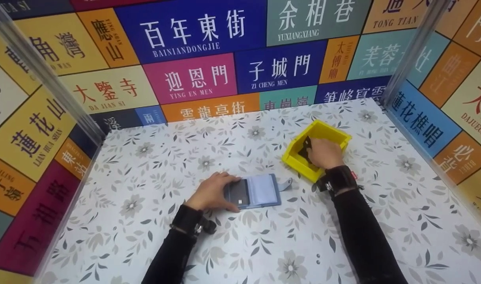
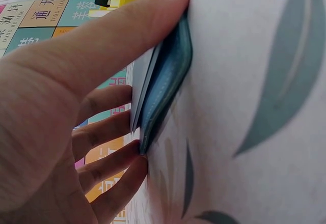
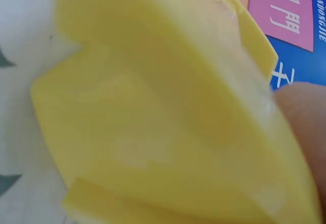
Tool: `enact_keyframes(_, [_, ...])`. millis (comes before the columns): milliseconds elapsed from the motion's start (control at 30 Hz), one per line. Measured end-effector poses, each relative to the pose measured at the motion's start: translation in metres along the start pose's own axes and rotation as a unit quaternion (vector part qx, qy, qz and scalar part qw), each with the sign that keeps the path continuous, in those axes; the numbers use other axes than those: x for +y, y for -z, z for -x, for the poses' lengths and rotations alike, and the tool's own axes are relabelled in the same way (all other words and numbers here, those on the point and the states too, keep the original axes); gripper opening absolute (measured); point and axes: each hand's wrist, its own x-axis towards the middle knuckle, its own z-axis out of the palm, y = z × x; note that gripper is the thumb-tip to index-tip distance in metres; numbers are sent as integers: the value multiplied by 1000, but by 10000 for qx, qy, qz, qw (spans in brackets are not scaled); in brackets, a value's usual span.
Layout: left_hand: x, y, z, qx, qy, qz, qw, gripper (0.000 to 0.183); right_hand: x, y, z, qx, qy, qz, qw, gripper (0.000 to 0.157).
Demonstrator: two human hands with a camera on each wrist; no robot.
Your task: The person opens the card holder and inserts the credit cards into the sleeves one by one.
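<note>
A blue card wallet [image 1: 278, 188] lies unfolded on the table, its snap strap [image 1: 286, 184] pointing right. A dark grey card [image 1: 239, 192] sits in its left side, and pale sleeves [image 1: 262, 189] fill the right. My left hand [image 1: 213, 192] holds the wallet's left part between thumb and fingers; the left wrist view shows the thumb [image 2: 153, 18] on its near edge. My right hand [image 1: 326, 153] reaches into a yellow bin [image 1: 314, 173] and grips a flat black piece [image 1: 304, 150], partly hidden by the fingers. In the right wrist view, the bin's wall [image 3: 153, 112] blocks that piece.
The table [image 1: 161, 228] has a white floral cover. Panels with coloured street-name signs [image 1: 193, 79] stand along the back and both sides, with clear corner posts [image 1: 414, 47] at left and right.
</note>
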Motion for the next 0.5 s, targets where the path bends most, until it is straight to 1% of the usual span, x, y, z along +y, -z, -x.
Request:
enact_keyframes(67, [0, 0, 0, -21, 13, 3, 10000, 99, 2, 4, -1, 224, 17, -353, 9991, 37])
enact_keyframes(100, [0, 0, 1, -31, 2, 4, 10000, 99, 3, 6, -2, 388, 21, -620, 9973, 41])
enact_keyframes(167, [0, 1, 1, -23, -64, 6, 10000, 99, 4, 11, -2, 776, 11, -1268, 9889, 48])
enact_keyframes(200, [0, 1, 1, -19, -106, 6, 9999, 98, 5, 13, -2, 980, 28, -1653, 9814, 51])
enact_keyframes(267, [1, 3, 2, -14, -190, 4, 9998, 98, 3, 16, -1, 1268, 63, -2459, 9609, 54])
enact_keyframes(333, [1, 4, 2, -37, -237, 12, 9997, 98, 0, 19, 1, 1342, 74, -3198, 9379, 57])
enact_keyframes(400, [2, 5, 2, -88, -226, 29, 9997, 100, -6, 21, 3, 1216, -13, -3823, 9160, 56])
enact_keyframes(467, [3, 6, 3, -102, -184, 49, 9998, 101, -13, 22, 7, 914, -121, -4350, 8957, 52])
enact_keyframes(500, [4, 6, 3, -58, -177, 74, 9998, 100, -17, 22, 8, 754, -118, -4593, 8850, 50])
